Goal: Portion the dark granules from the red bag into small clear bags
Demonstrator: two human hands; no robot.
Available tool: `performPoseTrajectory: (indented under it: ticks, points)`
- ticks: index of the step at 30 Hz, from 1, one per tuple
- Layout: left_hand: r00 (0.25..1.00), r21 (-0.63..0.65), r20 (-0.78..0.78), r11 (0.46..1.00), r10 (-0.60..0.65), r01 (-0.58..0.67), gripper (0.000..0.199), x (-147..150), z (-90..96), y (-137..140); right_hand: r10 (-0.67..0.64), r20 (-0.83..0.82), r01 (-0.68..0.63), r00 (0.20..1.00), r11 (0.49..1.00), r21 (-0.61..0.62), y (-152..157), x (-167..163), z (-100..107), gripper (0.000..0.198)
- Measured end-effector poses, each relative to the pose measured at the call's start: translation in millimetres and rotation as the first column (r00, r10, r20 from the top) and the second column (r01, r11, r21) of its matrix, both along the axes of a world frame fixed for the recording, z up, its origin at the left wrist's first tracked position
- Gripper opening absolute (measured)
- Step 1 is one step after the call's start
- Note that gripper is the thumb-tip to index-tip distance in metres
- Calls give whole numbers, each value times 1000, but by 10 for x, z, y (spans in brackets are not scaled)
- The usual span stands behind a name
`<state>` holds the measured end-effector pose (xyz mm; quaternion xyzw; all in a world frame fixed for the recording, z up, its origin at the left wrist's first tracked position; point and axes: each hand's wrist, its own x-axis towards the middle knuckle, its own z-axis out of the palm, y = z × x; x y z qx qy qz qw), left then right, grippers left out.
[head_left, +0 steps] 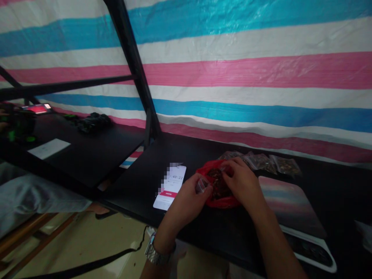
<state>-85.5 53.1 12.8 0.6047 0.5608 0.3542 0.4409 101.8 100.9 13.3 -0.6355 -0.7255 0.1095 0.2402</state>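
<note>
A red plastic bag [223, 202] lies open on the black table, with dark brown, dried-looking bits [216, 182] inside it. At its left rim my left hand [193, 197] is closed, pinching a small clear plastic bag [201, 185] between thumb and fingers. My right hand [241, 180] reaches over the red bag from the right, its thumb and fingers drawn together above the brown bits. What those fingertips grip, if anything, is too blurred to make out. Behind the red bag lie several filled clear bags [286, 166] in a row.
A phone [170, 188] showing a timer lies left of my hands. To the right sits a flat device with a shiny top [290, 201] and white-edged dark panel. A black frame post [130, 58] separates a neighbouring table [87, 155], where a seated person's leg [37, 197] shows.
</note>
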Motion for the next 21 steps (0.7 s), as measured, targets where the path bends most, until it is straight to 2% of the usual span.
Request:
performPoseTrajectory:
  ticks: [5, 8, 12, 16, 21]
  points:
    - [1000, -26, 11, 1000, -17, 17, 11, 7, 38, -14, -33, 8, 33, 999, 999, 25, 1, -65, -23, 21]
    - [1000, -5, 8, 1000, 1, -1, 9, 14, 21, 3, -3, -11, 3, 1000, 1000, -21, 9, -66, -13, 22]
    - [998, 5, 50, 999, 40, -40, 7, 26, -37, 41, 81, -62, -86, 995, 993, -83, 1, -33, 31, 25]
    - [993, 22, 109, 999, 40, -43, 6, 40, -64, 63, 229, -107, -244, 968, 957, -158, -34, 24, 78, 25]
    - [990, 35, 132, 998, 47, -53, 8, 60, -49, 70, 260, -176, -297, 949, 927, -229, -118, 136, 138, 20]
